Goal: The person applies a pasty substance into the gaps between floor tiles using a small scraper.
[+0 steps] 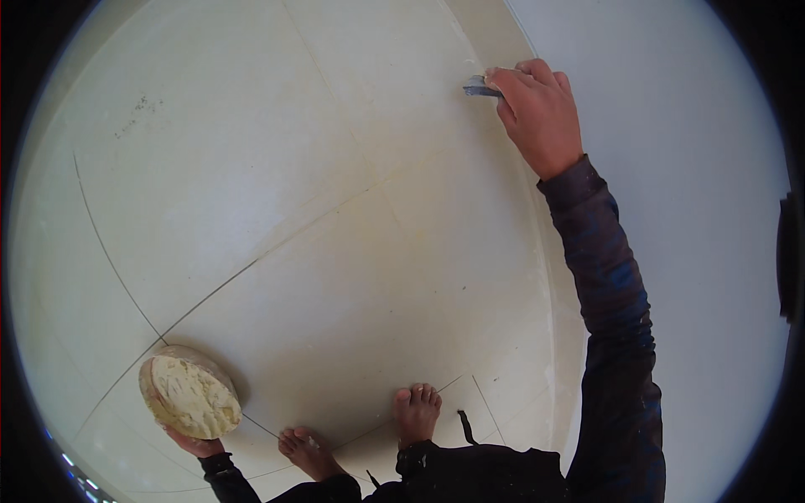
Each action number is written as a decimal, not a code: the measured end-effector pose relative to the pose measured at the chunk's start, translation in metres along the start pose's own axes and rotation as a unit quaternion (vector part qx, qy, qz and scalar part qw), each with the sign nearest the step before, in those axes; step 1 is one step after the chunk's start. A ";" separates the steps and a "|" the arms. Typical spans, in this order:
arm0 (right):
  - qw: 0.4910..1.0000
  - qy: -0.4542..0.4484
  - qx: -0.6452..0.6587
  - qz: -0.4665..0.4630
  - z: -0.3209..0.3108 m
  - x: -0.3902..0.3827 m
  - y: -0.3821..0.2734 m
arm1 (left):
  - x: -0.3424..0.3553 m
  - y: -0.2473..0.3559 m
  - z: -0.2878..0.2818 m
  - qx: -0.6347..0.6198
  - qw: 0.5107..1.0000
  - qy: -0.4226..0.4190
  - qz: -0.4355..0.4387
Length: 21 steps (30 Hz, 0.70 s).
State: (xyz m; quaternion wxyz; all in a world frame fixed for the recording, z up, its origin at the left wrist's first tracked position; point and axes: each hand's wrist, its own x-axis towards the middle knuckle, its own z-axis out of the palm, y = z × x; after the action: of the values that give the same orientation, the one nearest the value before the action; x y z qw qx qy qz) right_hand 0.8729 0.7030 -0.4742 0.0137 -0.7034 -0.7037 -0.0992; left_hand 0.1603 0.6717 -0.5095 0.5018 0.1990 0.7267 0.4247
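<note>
Right arm: Your right arm reaches far forward along your right side, elbow slightly bent, its dark sleeve [604,260] running up to the wrist.
Right hand: Your right hand [541,113] is turned back-up, fingers curled and closed on a small grey scraper [480,86], with little gap between thumb and fingers.
Scraper: Its flat edge points left, over the floor just beside the skirting; contact with either cannot be confirmed.
Left hand: Your left hand [197,444] is low and to the left, supporting a round bowl [228,377] from its near underside. The fingers have hold of it but are mostly hidden; how far they are bent cannot be told.
Bowl: Tilted with its mouth toward you, carrying pale yellow paste [189,394] with an uneven, scooped surface.
Floor: Glossy cream tiles [251,168], crossed by thin joints, some dark, some pale. A cluster of dark specks [142,113] lies at far left.
Wall side: A beige skirting [490,29] separates the tiles from a plain white wall [704,210] on your right.
Footing: Your bare feet [417,415] show at the lower edge, between the bowl and the skirting.
</note>
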 end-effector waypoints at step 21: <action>0.906 -0.367 -0.148 -0.148 -0.034 -0.108 -0.028 | 0.011 -0.041 -0.053 0.096 0.991 -0.032 0.093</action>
State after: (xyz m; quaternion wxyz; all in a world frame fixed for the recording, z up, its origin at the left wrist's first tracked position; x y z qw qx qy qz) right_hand 0.8420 0.5910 -0.4617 -0.3646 -0.5715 -0.7326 0.0616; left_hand 0.1133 0.6345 -0.5417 0.4617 0.3263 0.7263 0.3910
